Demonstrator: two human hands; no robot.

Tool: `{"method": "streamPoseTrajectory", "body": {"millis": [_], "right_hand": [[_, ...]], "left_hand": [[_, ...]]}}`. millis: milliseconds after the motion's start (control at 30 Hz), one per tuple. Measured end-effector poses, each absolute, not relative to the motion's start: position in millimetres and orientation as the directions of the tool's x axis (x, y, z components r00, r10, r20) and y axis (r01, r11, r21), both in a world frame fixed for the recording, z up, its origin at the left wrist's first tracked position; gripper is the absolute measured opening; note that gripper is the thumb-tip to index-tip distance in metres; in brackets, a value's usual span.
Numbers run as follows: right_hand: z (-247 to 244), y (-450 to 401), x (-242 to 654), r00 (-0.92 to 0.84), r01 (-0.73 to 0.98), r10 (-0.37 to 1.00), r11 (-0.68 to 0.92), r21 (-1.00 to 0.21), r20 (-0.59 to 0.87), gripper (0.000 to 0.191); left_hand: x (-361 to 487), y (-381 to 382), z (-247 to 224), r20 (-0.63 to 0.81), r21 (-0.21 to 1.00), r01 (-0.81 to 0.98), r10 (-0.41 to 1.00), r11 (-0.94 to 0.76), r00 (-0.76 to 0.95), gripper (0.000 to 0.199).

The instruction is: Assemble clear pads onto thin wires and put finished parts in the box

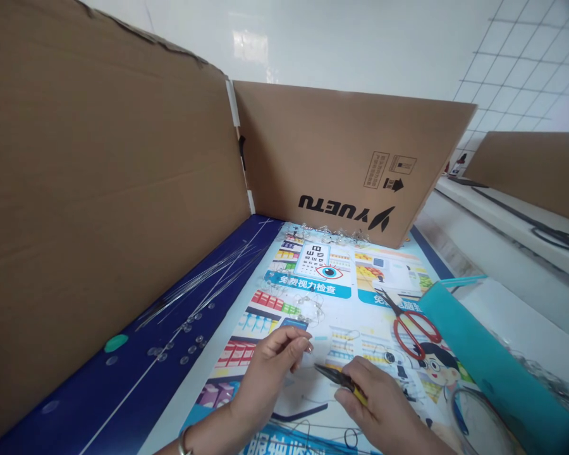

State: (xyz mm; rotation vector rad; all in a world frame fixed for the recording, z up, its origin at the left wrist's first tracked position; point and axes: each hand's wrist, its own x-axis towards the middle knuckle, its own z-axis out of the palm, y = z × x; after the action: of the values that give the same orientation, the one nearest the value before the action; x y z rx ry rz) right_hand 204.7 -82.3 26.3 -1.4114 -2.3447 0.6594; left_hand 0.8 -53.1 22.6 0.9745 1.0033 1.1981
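Observation:
My left hand (271, 363) is raised over the printed sheet, thumb and fingertips pinched together. What sits in the pinch is too small to make out. My right hand (377, 404) is wrapped round pliers (334, 375) with dark pointed jaws and a yellow handle. The jaws point toward my left fingertips, a short gap apart from them. Beyond my hands lies a loose ring of clear bead-like pieces and thin wire (309, 309). More thin wires (308, 433) lie on the sheet near my body.
Cardboard panels (118, 164) stand left and behind. Red-handled scissors (416, 328) lie at right, beside a teal-edged box (493, 366) holding metal bits. A wire coil (455, 404) is near it. Clear discs (184, 360), a green disc (116, 343) and straight wires (203, 278) lie left.

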Motion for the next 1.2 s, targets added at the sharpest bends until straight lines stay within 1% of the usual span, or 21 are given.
{"method": "streamPoseTrajectory", "body": {"millis": [33, 100, 267, 367, 500, 800, 1067, 1200], "right_hand": [[26, -82, 205, -0.454, 0.74, 0.889, 0.409, -0.534, 0.051, 0.016], [25, -82, 205, -0.436, 0.764, 0.895, 0.425, -0.485, 0.097, 0.015], [23, -81, 205, -0.382, 0.862, 0.899, 0.43, -0.269, 0.215, 0.016], [23, -80, 205, -0.389, 0.873, 0.892, 0.437, -0.218, 0.229, 0.015], [21, -78, 205, -0.377, 0.878, 0.899, 0.424, -0.222, 0.224, 0.017], [22, -78, 205, -0.356, 0.867, 0.912, 0.404, -0.291, 0.202, 0.018], [19, -79, 207, -0.334, 0.881, 0.925, 0.375, -0.289, 0.183, 0.018], [18, -79, 208, -0.347, 0.872, 0.918, 0.39, -0.297, 0.191, 0.017]], "left_hand": [[1, -53, 22, -0.088, 0.955, -0.276, 0.993, 0.108, 0.083, 0.014], [1, -54, 22, -0.084, 0.947, -0.302, 0.993, 0.104, 0.078, 0.014], [3, -56, 21, -0.077, 0.952, -0.293, 0.996, 0.087, 0.043, 0.016], [4, -57, 20, -0.08, 0.952, -0.295, 0.997, 0.082, 0.02, 0.016], [5, -57, 20, -0.089, 0.955, -0.283, 0.996, 0.087, 0.006, 0.016], [7, -59, 21, -0.102, 0.961, -0.258, 0.995, 0.1, 0.006, 0.016], [11, -62, 28, -0.106, 0.951, -0.287, 0.994, 0.112, 0.037, 0.018], [11, -62, 29, -0.128, 0.946, -0.293, 0.991, 0.136, 0.045, 0.02]]}}
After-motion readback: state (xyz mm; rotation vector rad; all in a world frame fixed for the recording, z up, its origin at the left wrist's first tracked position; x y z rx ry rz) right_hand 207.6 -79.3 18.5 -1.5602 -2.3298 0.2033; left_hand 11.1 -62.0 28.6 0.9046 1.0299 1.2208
